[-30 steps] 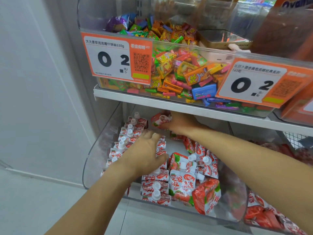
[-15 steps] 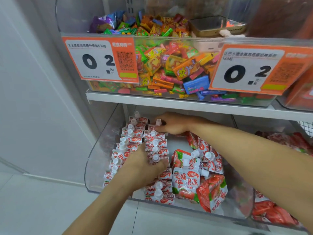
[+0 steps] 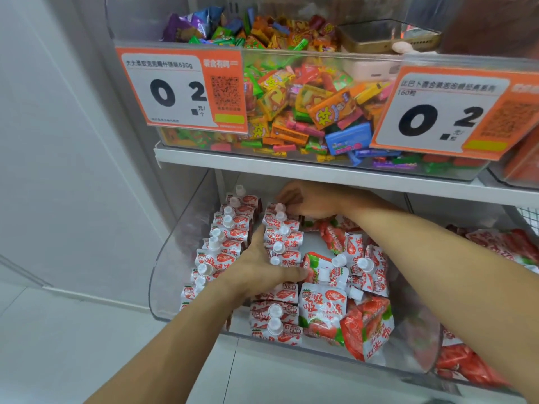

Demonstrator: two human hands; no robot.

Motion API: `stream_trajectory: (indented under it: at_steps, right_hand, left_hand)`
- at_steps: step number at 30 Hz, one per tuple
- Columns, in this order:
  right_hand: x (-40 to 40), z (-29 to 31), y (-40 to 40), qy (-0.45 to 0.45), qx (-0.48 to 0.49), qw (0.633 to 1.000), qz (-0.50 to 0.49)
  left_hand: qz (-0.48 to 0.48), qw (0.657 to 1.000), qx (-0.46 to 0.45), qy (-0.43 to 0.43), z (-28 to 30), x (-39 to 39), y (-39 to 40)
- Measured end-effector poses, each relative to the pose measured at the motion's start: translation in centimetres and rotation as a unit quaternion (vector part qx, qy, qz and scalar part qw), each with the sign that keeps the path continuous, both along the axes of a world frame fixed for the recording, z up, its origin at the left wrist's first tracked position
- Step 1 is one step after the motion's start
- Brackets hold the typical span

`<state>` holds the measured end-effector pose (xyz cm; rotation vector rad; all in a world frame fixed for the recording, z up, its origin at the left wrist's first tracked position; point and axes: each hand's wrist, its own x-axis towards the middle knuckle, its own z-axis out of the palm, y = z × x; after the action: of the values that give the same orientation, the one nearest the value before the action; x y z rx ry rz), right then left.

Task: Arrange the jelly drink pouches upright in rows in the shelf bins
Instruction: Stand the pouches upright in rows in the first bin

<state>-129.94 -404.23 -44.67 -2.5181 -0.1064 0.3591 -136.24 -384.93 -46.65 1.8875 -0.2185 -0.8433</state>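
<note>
Now left hand lies flat between two upright rows of red-and-white spouted jelly pouches; right hand pinches far pouch in clear plastic bin.

Top shelf has a clear bin stuffed with colorful candy, with two orange-and-white price tags on its front, both reading 0.2. A gold phone sits on the candy. White wall on the left, pale floor below.
</note>
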Motion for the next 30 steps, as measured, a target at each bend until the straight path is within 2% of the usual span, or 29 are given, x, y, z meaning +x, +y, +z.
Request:
stream_trajectory:
  at_steps: [6, 8, 10, 12, 14, 16, 19, 21, 23, 26, 30]
  right_hand:
    - [-1.5, 1.0, -2.2, -0.066, -0.127, 0.99, -0.014]
    - [-2.0, 0.6, -2.3, -0.059, -0.21, 0.976, -0.022]
    - [-2.3, 0.6, -2.1, -0.042, -0.249, 0.967, -0.032]
    - [-2.8, 1.0, -1.9, -0.051, -0.281, 0.957, -0.039]
    - [-3.3, 1.0, -1.9, -0.077, -0.342, 0.936, -0.036]
    - [-3.7, 0.9, -1.6, -0.097, -0.393, 0.914, -0.032]
    - [-4.3, 0.9, -1.4, -0.126, -0.361, 0.922, -0.058]
    - [-5.0, 1.5, -1.2, -0.154, -0.309, 0.931, -0.118]
    - [-5.3, 1.7, -1.1, -0.197, -0.31, 0.917, -0.155]
    - [-4.7, 1.8, 0.0, -0.247, -0.296, 0.914, -0.128]
    - [-2.2, 0.5, 1.5, -0.251, -0.292, 0.921, -0.064]
  left_hand:
    - [0.001, 1.0, 0.016, -0.021, 0.1, 0.4, -0.6]
    - [0.003, 0.999, 0.034, -0.04, 0.2, 0.9, -0.8]
    - [0.005, 0.996, 0.052, -0.069, 0.4, 1.5, -1.0]
    - [0.002, 0.991, 0.078, -0.112, 0.9, 1.9, -1.2]
    - [-0.009, 0.976, 0.103, -0.192, 1.4, 2.1, -1.5]
    - [-0.011, 0.963, 0.098, -0.251, 1.5, 2.4, -1.8]
    - [-0.022, 0.961, 0.09, -0.26, 0.9, 3.2, -1.9]
    - [-0.036, 0.967, 0.08, -0.241, 0.6, 3.5, -2.1]
    - [-0.033, 0.975, 0.06, -0.213, 0.4, 3.8, -2.1]
    - [-0.011, 0.985, 0.027, -0.173, 0.0, 4.0, -2.3]
    - [-0.014, 0.985, 0.041, -0.166, -0.3, 4.2, -2.5]
